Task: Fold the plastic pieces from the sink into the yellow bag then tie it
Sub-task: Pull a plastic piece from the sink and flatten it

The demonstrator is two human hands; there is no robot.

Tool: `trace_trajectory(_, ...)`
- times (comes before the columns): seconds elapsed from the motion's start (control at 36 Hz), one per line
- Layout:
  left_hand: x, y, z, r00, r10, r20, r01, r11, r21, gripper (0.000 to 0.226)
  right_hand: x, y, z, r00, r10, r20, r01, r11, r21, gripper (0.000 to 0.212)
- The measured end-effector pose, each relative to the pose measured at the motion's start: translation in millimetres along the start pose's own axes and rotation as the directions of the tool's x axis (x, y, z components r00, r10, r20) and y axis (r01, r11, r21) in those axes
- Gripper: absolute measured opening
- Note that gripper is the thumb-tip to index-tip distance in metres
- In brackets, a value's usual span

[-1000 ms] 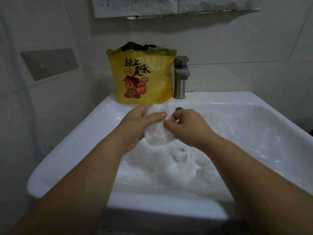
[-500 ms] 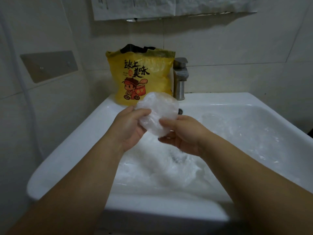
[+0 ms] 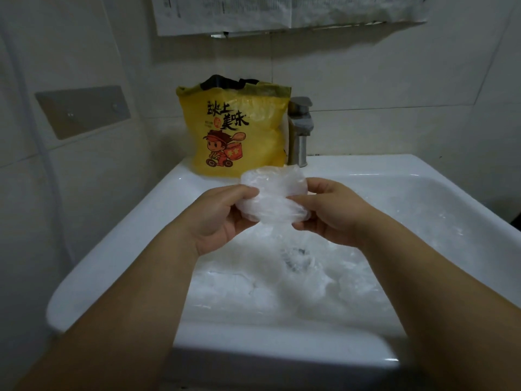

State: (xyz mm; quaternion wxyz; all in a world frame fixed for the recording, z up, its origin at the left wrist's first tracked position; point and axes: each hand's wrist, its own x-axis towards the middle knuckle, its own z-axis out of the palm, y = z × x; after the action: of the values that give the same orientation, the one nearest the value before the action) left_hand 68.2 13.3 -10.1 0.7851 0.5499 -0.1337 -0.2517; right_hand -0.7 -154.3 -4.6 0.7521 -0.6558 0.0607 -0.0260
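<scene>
One flat metal plate [image 3: 83, 114] is on the wall, far to the left of the fingers and higher up. There are two hands. The left hand [image 3: 217, 218] has its fingers [image 3: 242, 191] curled around the left side of one clear, crumpled plastic piece [image 3: 272, 198]. The piece is up in the air over the sink, between the two hands.

Behind the fingers and a bit higher stands one yellow bag [image 3: 236, 131], on the back edge of the sink. Its top is open and something black shows inside. It has big black Chinese writing, and the last two signs read 美味. Under that is a cartoon kid riding with a red box. High above the fingers one sheet of paper [image 3: 282, 12] hangs on the wall, and its print is too small to read.

One metal tap [image 3: 300, 131] stands just right of the bag, touching it or nearly so.

The right hand [image 3: 329, 213] pinches the right side of the piece with thumb and fingers [image 3: 298, 198].

Below the fingers, more plastic pieces [image 3: 253, 289] lie in a heap in the one white sink [image 3: 112, 263]. I cannot count them. The heap spreads to the right of the fingers. There is open air between the fingers and the bag's top.
</scene>
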Motion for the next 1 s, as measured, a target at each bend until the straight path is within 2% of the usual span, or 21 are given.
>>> trace_trajectory(0.11, -2, 2, 2, 0.998, 0.017, 0.053, -0.016, 1.0, -0.014, 0.028, -1, -4, -2, 0.999, -0.001, 0.039, -0.003, 0.995, 0.096, 0.015)
trace_trajectory(0.28, -4, 3, 0, 0.997, 0.007, 0.082, -0.008, 1.0, 0.007, 0.028, 0, -6, -5, 0.996, 0.03, 0.088, -0.046, 0.982, 0.186, 0.03)
trace_trajectory(0.39, -7, 3, 1, 0.992, -0.022, 0.124, 0.008, 0.994, 0.113, 0.031, -1, -8, -9, 0.995, 0.031, 0.099, -0.05, 0.979, 0.197, 0.036)
trace_trajectory(0.53, -11, 3, 4, 0.99, -0.037, 0.133, 0.022, 0.993, 0.116, 0.033, -2, -7, -11, 0.993, 0.048, 0.105, -0.067, 0.98, 0.186, 0.04)
trace_trajectory(0.61, -10, 1, 5, 0.995, -0.004, 0.104, -0.012, 0.989, 0.151, 0.041, -2, -8, -10, 0.993, 0.05, 0.105, -0.07, 0.98, 0.189, 0.034)
trace_trajectory(0.69, -5, -3, 2, 0.997, 0.069, 0.044, -0.078, 0.962, 0.26, 0.046, -6, -12, -9, 0.982, 0.077, 0.175, -0.116, 0.968, 0.223, 0.021)
trace_trajectory(0.75, -2, -6, 1, 0.992, 0.119, 0.044, -0.127, 0.921, 0.367, 0.054, -7, -12, -8, 0.977, 0.119, 0.177, -0.151, 0.972, 0.18, 0.026)
trace_trajectory(0.83, -1, -8, 0, 0.987, 0.147, 0.067, -0.162, 0.878, 0.45, 0.058, -4, -6, -4, 0.975, 0.185, 0.121, -0.189, 0.982, 0.025, 0.034)
trace_trajectory(0.89, -2, -6, 0, 0.987, 0.154, 0.054, -0.162, 0.881, 0.444, 0.053, -3, -5, -2, 0.982, 0.161, 0.098, -0.159, 0.987, -0.03, 0.029)
trace_trajectory(1.0, -7, 0, 2, 0.996, 0.081, 0.039, -0.088, 0.962, 0.259, 0.017, -3, -4, -5, 0.997, 0.05, 0.058, -0.045, 0.996, -0.083, 0.012)
